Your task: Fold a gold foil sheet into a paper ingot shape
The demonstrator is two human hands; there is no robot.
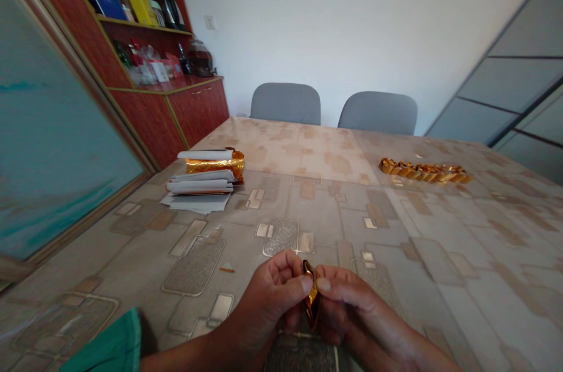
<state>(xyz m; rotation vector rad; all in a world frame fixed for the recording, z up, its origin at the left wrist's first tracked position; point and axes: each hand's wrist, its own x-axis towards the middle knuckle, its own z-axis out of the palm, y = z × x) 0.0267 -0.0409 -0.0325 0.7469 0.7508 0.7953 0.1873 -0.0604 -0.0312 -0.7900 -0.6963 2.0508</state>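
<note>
A small folded piece of gold foil paper point(310, 297) is pinched between both hands just above the near edge of the table point(334, 196). My left hand point(268, 296) grips it from the left with thumb and curled fingers. My right hand point(347, 304) holds it from the right, thumb pressed against the foil. At the left of the table lies a stack of foil sheets point(206, 181), white side up with a gold roll showing. A row of finished gold folded pieces point(423, 171) lies at the far right.
Two grey chairs point(285, 103) stand behind the far edge of the table. A red-brown cabinet point(176, 108) with shelves of bottles and boxes stands at the left. A large framed board point(53, 143) leans at the left. Glass partition panels stand at the right.
</note>
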